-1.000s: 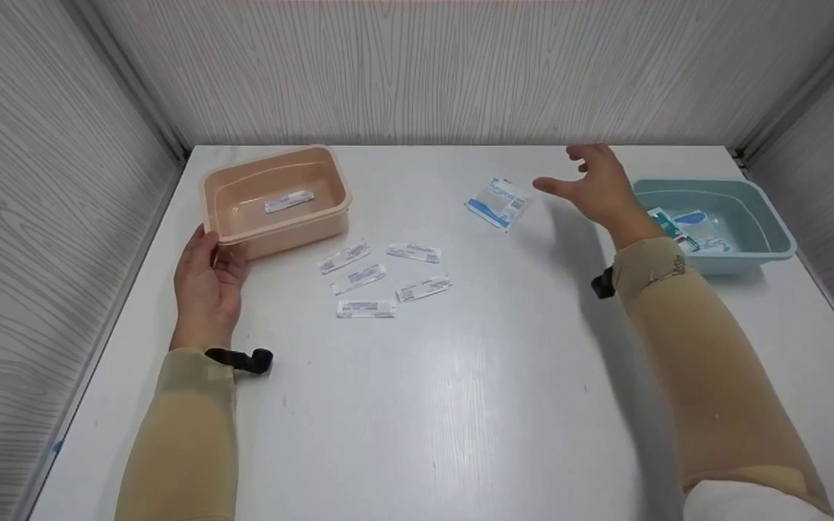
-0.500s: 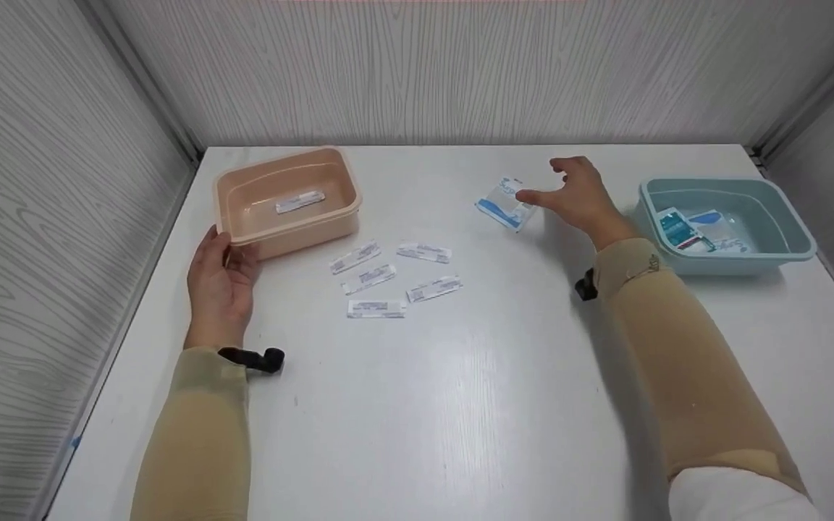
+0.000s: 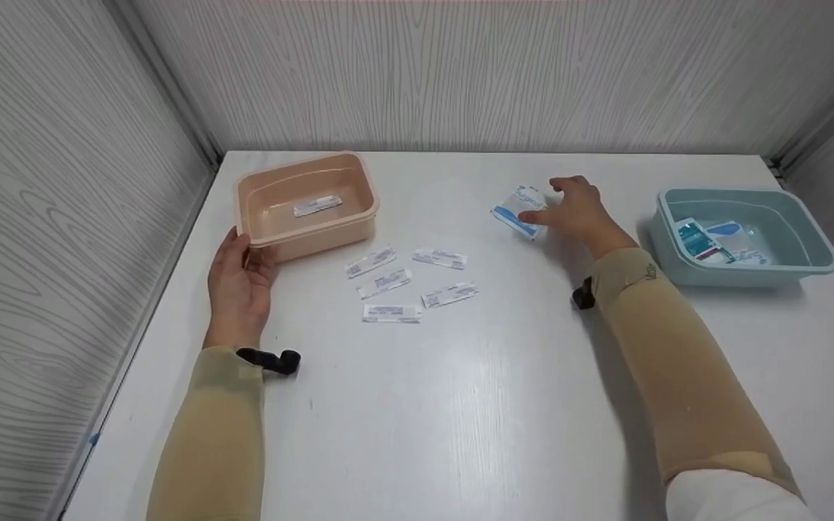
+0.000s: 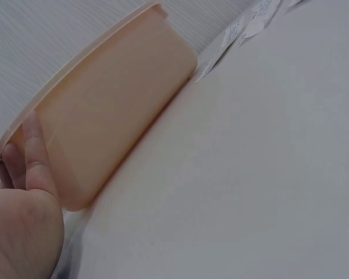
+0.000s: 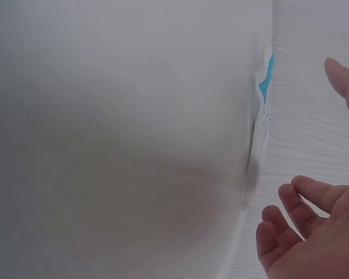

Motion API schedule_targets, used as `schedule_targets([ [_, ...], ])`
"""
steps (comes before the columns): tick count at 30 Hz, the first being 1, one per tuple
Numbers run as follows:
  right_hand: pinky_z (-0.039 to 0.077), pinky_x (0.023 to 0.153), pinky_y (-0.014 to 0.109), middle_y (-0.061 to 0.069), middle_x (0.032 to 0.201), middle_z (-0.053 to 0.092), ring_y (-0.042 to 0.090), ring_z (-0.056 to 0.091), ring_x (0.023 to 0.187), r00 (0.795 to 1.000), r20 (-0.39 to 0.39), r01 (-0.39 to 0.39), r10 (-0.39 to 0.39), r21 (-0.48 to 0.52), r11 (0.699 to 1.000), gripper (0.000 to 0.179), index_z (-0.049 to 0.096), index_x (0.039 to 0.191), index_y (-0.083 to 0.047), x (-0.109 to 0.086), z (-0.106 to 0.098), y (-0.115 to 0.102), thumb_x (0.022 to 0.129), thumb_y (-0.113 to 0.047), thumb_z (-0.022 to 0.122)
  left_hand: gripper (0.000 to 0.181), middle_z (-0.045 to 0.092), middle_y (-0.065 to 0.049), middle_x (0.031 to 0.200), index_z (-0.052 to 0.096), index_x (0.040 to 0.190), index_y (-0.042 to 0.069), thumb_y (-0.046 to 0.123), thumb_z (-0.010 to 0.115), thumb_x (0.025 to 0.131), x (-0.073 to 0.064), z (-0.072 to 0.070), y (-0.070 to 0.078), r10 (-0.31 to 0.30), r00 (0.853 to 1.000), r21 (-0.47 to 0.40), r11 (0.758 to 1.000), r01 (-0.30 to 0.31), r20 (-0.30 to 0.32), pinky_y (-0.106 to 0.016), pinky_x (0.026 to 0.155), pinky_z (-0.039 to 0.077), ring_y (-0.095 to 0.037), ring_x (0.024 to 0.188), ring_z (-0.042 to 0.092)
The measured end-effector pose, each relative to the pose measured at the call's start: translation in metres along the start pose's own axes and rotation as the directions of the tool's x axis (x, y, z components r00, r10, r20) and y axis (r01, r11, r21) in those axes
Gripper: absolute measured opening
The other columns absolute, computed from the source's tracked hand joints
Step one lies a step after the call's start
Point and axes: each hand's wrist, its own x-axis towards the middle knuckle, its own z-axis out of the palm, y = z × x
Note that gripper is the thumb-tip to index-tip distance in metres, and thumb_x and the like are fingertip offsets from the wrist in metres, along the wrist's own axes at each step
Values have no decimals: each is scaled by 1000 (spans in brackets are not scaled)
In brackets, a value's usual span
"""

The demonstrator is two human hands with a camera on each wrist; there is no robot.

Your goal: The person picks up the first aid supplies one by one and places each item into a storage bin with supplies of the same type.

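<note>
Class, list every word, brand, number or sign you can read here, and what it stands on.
"Su…" apparently, rest blurred: blue-and-white packet by the right hand.
Too small to read: five white strips on the table; single strip in the peach tub.
Too blurred: teal packet and pale packet in the blue tub; right sleeve mark.

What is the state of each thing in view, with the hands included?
Peach bin: upright, one sachet inside.
Blue bin: upright, packets inside.
Five loose sachets: lying separately.
White-blue packet: lying ungripped.
Left hand: gripping peach bin.
Right hand: open, at white-blue packet.
</note>
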Motion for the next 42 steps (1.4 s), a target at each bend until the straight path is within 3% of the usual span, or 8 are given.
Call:
schedule_targets([
  [10, 28, 139, 69, 32, 180, 29, 53, 26, 166, 999, 35, -24, 31, -180, 983, 119, 32, 176, -3, 0, -1, 19, 92, -68, 85, 48, 46, -12, 168, 53, 160, 13, 10, 67, 114, 4, 11, -8, -9, 1000, -31, 999, 10, 7, -28, 99, 68, -22, 139, 64],
  [15, 32, 136, 69, 33, 173, 38, 54, 33, 158, 999, 41, 7, 2, -230, 973, 113, 41, 172, 0, -1, 3, 24, 92, -67, 85, 45, 45, -11, 168, 53, 158, 14, 11, 65, 115, 7, 11, -11, -15, 1000, -22, 1000, 15, -1, -27, 97, 68, -22, 139, 63],
  [20, 36, 132, 68, 31, 164, 47, 52, 39, 150, 999, 34, 21, -13, -218, 976, 107, 47, 167, 3, -1, 3, 27, 91, -61, 88, 47, 45, -10, 170, 52, 159, 15, 11, 66, 115, 12, 11, -13, -28, 999, -28, 999, 27, -18, -26, 98, 68, -22, 148, 61],
  [27, 39, 132, 66, 29, 160, 51, 47, 43, 145, 999, 39, 2, 5, -175, 985, 108, 44, 167, 5, -1, 1, 30, 89, -54, 91, 52, 43, -9, 175, 49, 165, 16, 12, 64, 115, 19, 14, -18, -34, 999, -27, 999, 33, -9, -27, 102, 67, -23, 159, 54],
  [35, 37, 133, 67, 28, 162, 49, 46, 41, 147, 999, 40, -14, 22, -189, 982, 106, 43, 168, 2, -11, -2, 33, 91, -53, 89, 53, 44, -10, 175, 52, 165, 17, 12, 67, 115, 17, 16, -19, -52, 999, -25, 998, 52, 3, -28, 104, 66, -22, 150, 62],
  [42, 36, 135, 68, 25, 167, 46, 45, 40, 150, 1000, 22, 14, -10, -191, 982, 101, 43, 169, -1, -28, -5, 27, 93, -48, 89, 55, 43, -8, 175, 51, 166, 18, 14, 68, 114, 16, 13, -17, -58, 998, -29, 998, 59, 23, -28, 107, 65, -20, 150, 62],
])
